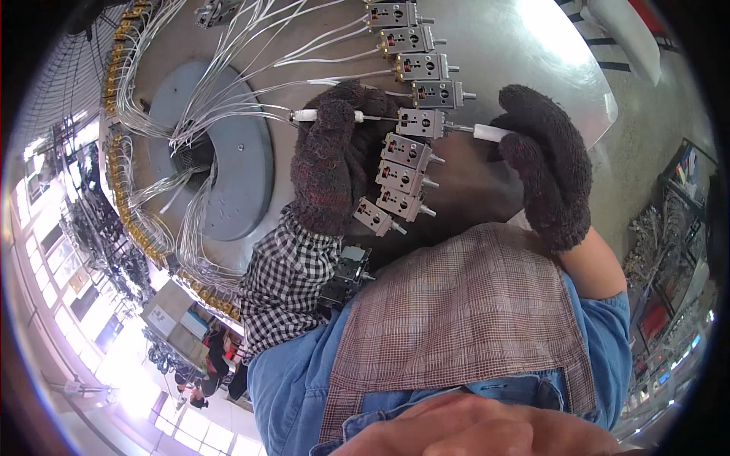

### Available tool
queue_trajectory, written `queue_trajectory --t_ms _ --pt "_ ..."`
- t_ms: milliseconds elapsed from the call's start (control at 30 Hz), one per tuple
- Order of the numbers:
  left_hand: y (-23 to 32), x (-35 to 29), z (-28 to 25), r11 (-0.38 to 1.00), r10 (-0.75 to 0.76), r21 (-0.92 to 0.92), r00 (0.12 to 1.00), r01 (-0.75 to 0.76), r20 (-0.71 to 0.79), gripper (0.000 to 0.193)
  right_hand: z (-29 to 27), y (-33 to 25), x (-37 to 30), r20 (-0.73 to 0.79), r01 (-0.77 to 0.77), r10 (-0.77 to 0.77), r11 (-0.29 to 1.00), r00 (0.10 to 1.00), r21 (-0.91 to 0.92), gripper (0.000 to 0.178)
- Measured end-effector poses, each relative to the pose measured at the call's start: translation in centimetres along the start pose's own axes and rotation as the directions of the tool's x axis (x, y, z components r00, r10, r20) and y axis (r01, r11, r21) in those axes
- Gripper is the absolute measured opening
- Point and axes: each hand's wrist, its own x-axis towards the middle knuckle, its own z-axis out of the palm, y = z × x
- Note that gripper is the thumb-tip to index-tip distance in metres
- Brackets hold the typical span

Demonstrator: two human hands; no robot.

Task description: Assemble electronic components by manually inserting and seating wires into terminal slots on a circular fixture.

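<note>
My left hand [332, 156], in a dark knitted glove, is closed around a slim white-handled screwdriver [306, 115]. Its thin shaft reaches right, to the side of a small metal control unit [420, 123]. From that unit's other side a metal spindle points at a white sleeve [488, 133], whose end meets the spindle tip. My right hand [551, 163], also gloved, grips this sleeve between thumb and fingers. Above the worked unit, similar units [423, 67] with white wires stand in a column. Several more units [407, 152] lie below it, where no wires show.
A round metal table [532, 45] carries a grey disc [243, 175] with a central opening, out of which white wires [228, 106] fan. Brass-coloured terminals [118, 152] line the left rim. A dark unit [351, 266] sits by my left sleeve. Racks [684, 182] stand at right; people are far off lower left.
</note>
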Motion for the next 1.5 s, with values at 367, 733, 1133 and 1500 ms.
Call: queue_trajectory --t_ms 367,733,1133,1500 --pt "-0.4 0.2 -1.6 0.978 0.007 0.208 1.000 -0.001 -0.028 0.046 -0.5 -0.2 0.0 0.023 -0.048 0.048 0.999 0.999 -0.010 0.031" --pt "-0.1 -0.1 0.3 0.999 0.020 0.051 1.000 -0.019 -0.021 0.033 -0.7 0.0 0.3 0.051 0.077 -0.073 0.993 0.996 -0.084 0.032" --pt "-0.2 0.1 -0.3 0.999 0.040 0.034 0.999 -0.040 0.014 0.028 -1.0 -0.2 0.7 0.079 0.174 -0.160 0.957 0.984 -0.232 0.031" --pt "-0.1 0.3 -0.5 0.989 0.011 0.148 0.999 -0.004 -0.042 0.034 -1.2 1.0 0.6 0.095 0.269 -0.252 0.877 0.963 -0.398 0.031"
